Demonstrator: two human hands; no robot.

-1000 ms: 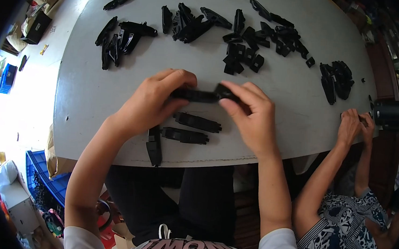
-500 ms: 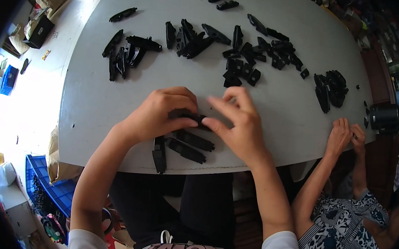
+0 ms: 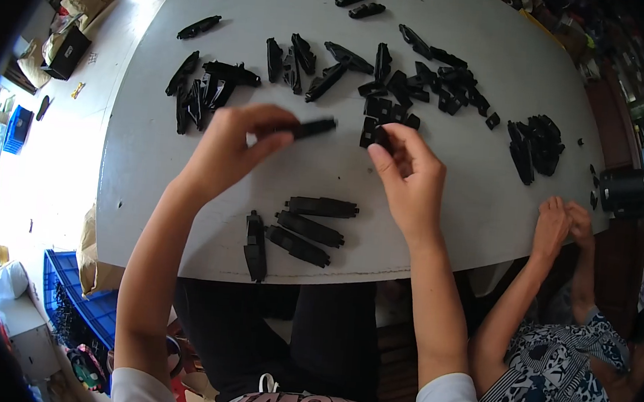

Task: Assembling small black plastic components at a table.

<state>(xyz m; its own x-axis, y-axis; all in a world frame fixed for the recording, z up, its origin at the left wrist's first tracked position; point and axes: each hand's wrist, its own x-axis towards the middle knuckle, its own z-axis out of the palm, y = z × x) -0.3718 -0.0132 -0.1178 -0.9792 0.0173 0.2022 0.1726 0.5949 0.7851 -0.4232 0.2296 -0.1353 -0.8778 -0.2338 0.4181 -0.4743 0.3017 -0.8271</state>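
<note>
My left hand [image 3: 229, 148] holds a long black plastic part [image 3: 309, 129] by one end, above the grey table [image 3: 150, 180]. My right hand [image 3: 408, 179] pinches a small black piece [image 3: 379, 136] at the near edge of a heap of black parts [image 3: 410, 87]. Between my forearms, near the table's front edge, several assembled black parts [image 3: 300, 233] lie in a loose row.
More black parts lie in groups at the left [image 3: 202, 89], middle [image 3: 310, 64] and right [image 3: 535, 142] of the table. Another person's hands [image 3: 562, 224] rest at the table's right edge. A blue crate [image 3: 76, 302] and boxes [image 3: 67, 30] stand on the floor to the left.
My hands have separated. The left hand lifted the long part up and away from the front row. The right hand reached out to the heap and took a small piece.
</note>
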